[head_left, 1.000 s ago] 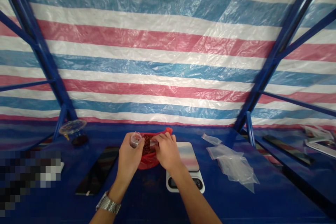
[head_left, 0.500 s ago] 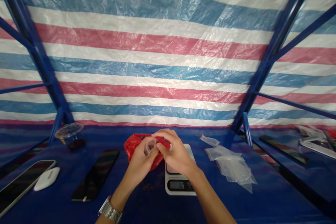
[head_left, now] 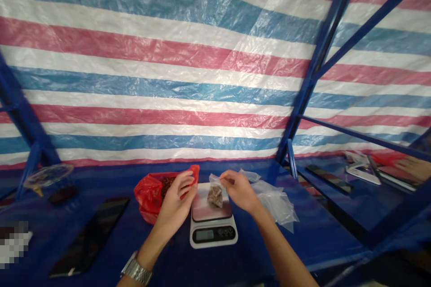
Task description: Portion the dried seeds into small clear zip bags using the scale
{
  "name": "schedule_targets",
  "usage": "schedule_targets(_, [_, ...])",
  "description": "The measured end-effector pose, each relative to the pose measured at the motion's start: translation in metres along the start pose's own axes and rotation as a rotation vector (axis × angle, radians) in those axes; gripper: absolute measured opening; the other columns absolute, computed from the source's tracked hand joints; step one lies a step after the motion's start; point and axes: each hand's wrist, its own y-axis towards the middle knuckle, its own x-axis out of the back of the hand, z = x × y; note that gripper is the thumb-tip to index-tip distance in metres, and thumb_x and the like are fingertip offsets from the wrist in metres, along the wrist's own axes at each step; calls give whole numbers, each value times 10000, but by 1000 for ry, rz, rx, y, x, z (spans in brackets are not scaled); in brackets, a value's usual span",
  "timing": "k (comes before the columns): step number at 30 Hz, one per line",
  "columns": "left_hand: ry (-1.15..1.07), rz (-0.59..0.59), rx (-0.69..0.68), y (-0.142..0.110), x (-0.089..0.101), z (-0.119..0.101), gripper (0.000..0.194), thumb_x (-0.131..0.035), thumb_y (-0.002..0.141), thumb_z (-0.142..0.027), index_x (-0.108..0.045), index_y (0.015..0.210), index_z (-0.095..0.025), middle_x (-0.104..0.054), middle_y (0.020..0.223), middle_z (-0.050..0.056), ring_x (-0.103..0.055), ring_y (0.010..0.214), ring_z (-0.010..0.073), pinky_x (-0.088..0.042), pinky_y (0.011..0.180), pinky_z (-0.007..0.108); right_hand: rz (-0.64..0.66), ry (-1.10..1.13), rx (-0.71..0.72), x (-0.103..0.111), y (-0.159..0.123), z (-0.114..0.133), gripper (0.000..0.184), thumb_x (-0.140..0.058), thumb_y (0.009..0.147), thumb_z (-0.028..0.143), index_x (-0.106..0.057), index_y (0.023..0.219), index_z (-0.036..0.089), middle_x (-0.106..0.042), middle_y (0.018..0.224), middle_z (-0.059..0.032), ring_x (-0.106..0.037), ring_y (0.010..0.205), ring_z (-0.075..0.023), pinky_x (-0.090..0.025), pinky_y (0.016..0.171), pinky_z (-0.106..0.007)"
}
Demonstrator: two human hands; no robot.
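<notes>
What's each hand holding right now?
Left hand: closed, gripping the edge of a red plastic bag.
Right hand: closed, pinching the top of a small clear plastic bag.

The left hand point(head_left: 174, 202) and right hand point(head_left: 239, 192) are bare, as are the left forearm point(head_left: 150, 249) and right forearm point(head_left: 281, 253), with no sleeve in view. A wristwatch point(head_left: 136, 269) with a silver-toned, segmented metal link bracelet is worn on the left wrist. Its dial cannot be read from this angle. The fingernails appear short, though detail is limited.
</notes>
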Motion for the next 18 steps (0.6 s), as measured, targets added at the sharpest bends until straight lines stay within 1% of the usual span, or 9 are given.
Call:
schedule_targets(1, [76, -7, -33, 1, 1, 1, 405, -624, 896, -459, -614, 1211, -205, -698, 1193, 124, -674, 1157, 261, -529, 1059, 457, 23, -40, -18, -2, 2, -9, 159, -548, 905, 172, -702, 870, 189, -760, 852, -37, -704, 808, -197, -507, 750, -289])
schedule_targets(3, [272, 33, -129, -1, 5, 6, 307, -564, 944, -421, -641, 1162, -217, -706, 1170, 110, -677, 1127, 261, -528, 1053, 476, 44, -93, -33, -8, 4, -21, 167, -568, 889, 152, -724, 852, 197, -769, 859, -44, -711, 822, -207, -512, 779, -301])
schedule_targets(5, [491, 103, -225, -3, 9, 13, 238, -529, 969, -353, -670, 1121, -235, -701, 1178, 97, -658, 1149, 268, -507, 1077, 498, 38, -120, -28, -12, 5, -26, 163, -599, 879, 148, -746, 854, 212, -769, 893, -54, -709, 873, -221, -507, 843, -323])
schedule_targets(7, [669, 127, -272, -3, 15, 24, 236, -502, 976, -296, -694, 1102, -239, -683, 1222, 99, -631, 1206, 281, -490, 1104, 512, 34, -164, -2, -14, 4, -24, 158, -617, 886, 157, -761, 893, 223, -757, 959, -67, -698, 946, -233, -494, 910, -344])
schedule_targets(10, [822, 82, -285, 4, 23, 43, 295, -470, 974, -241, -701, 1152, -205, -639, 1327, 129, -588, 1300, 292, -468, 1148, 501, 10, -236, 46, -12, 4, -20, 178, -609, 935, 213, -762, 1026, 218, -728, 1023, -84, -684, 991, -240, -494, 947, -363])
schedule_targets(12, [886, 71, -286, 13, 28, 53, 334, -438, 983, -232, -694, 1191, -182, -618, 1369, 141, -581, 1320, 290, -460, 1162, 487, -15, -255, 70, -9, 3, -19, 207, -574, 971, 236, -756, 1067, 210, -719, 1035, -90, -682, 989, -238, -501, 948, -367])
schedule_targets(15, [964, 63, -243, 27, 34, 61, 393, -380, 1010, -242, -674, 1255, -155, -587, 1436, 158, -575, 1344, 296, -471, 1155, 476, -58, -262, 90, -4, 3, -20, 226, -536, 996, 229, -756, 1047, 209, -722, 1035, -89, -684, 989, -234, -506, 949, -367])
schedule_targets(18, [1033, 40, -203, 37, 37, 65, 418, -366, 1025, -259, -658, 1296, -134, -563, 1483, 172, -549, 1385, 306, -455, 1170, 470, -97, -256, 92, -1, 3, -21, 224, -535, 1004, 242, -755, 1032, 209, -725, 1023, -83, -690, 981, -234, -507, 951, -373])
